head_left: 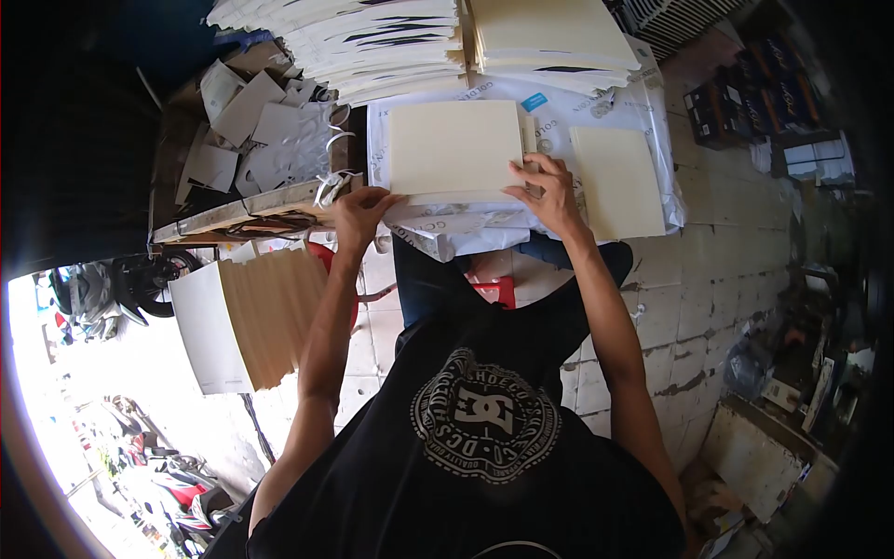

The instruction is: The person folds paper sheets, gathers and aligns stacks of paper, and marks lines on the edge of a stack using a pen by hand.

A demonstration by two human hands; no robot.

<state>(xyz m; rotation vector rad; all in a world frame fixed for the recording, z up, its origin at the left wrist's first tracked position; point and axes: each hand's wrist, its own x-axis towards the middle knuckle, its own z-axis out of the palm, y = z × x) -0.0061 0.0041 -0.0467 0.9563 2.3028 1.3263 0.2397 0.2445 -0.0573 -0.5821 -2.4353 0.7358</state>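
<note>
A cream sheet stack [454, 147] lies on the table covered in printed white wrapping [549, 116]. At its lower left corner is my left hand [361, 216], with thumb and fingertips pinched together on the paper corner. My right hand [549, 194] is at the lower right corner, its fingers bent and apart, fingertips touching the sheets' right edge. A narrow strip of paper shows just beyond that edge. Further right lies another cream sheet stack [619, 182], untouched by either hand.
Tall paper stacks [391, 47] stand along the table's far side. A wooden bin [251, 210] of paper scraps is at the left, with another paper stack [247, 321] below it on a red stool. Boxes [754, 98] sit at the far right.
</note>
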